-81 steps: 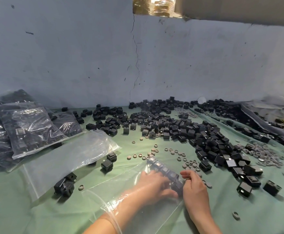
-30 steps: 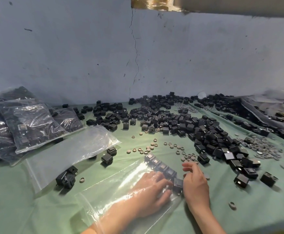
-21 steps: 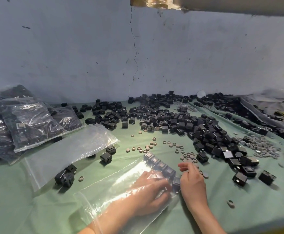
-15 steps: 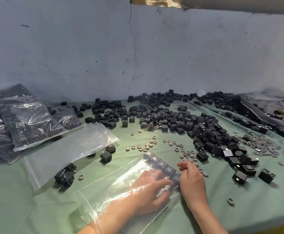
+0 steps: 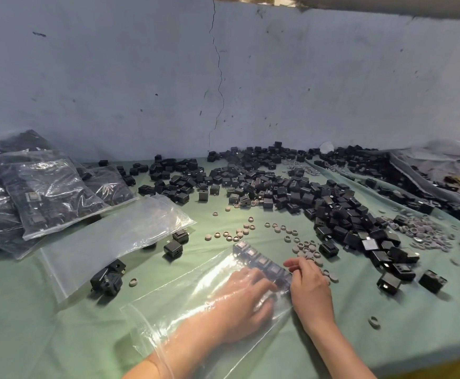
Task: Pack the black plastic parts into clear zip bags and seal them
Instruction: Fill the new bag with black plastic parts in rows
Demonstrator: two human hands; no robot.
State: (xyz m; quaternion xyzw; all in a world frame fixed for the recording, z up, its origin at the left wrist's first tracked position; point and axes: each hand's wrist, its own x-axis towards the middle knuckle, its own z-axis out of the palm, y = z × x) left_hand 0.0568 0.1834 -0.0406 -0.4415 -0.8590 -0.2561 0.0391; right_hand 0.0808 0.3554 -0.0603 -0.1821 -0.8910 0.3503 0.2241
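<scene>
A clear zip bag [image 5: 190, 291] lies flat on the green table in front of me. My left hand [image 5: 239, 302] is inside it, fingers stretched toward a row of black plastic parts [image 5: 253, 255] lined up along the bag's far end. My right hand [image 5: 310, 291] is outside the bag at its right corner, fingers bent against the plastic beside the last parts of the row; its thumb is hidden. A big loose heap of black parts [image 5: 332, 212] covers the table beyond.
An empty clear bag [image 5: 114, 236] lies to the left, with filled bags [image 5: 48, 192] stacked behind it. Small grey rings [image 5: 425, 231] and a few stray black parts [image 5: 108, 277] are scattered about. The wall stands close behind; the table edge runs at bottom right.
My left hand has shifted a little inside the bag along the row of parts. My right hand has stayed at the bag's right corner. The view has drifted slightly.
</scene>
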